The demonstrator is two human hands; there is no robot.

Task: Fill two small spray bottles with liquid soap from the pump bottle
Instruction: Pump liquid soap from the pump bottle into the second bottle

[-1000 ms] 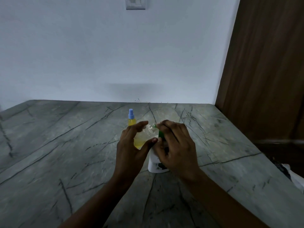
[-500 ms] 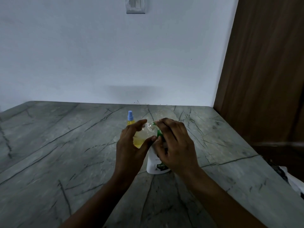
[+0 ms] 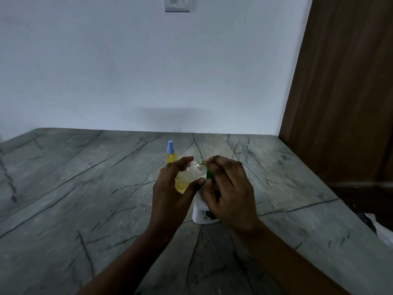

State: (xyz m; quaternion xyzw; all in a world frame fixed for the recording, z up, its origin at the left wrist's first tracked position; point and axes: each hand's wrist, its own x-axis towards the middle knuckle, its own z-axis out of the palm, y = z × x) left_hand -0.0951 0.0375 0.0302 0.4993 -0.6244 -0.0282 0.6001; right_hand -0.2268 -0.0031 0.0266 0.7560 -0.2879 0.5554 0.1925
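Note:
My left hand (image 3: 170,192) grips a small clear spray bottle (image 3: 187,177) with no cap, tilted so its threaded neck meets the green pump nozzle; yellow soap sits in its lower part. My right hand (image 3: 227,192) curls over the green pump head (image 3: 208,173) of the white pump bottle (image 3: 201,211), which stands on the counter and is mostly hidden by that hand. Behind my left hand stands a second small spray bottle (image 3: 171,155), full of yellow liquid and closed with a blue spray cap.
The grey veined stone counter (image 3: 85,199) runs to a white wall at the back. A brown wooden door or panel (image 3: 344,92) rises on the right, beside the counter's right edge. A switch plate (image 3: 177,4) is on the wall above.
Both hands and the tilted clear bottle stay at the pump nozzle with hardly any shift. The view has tipped slightly.

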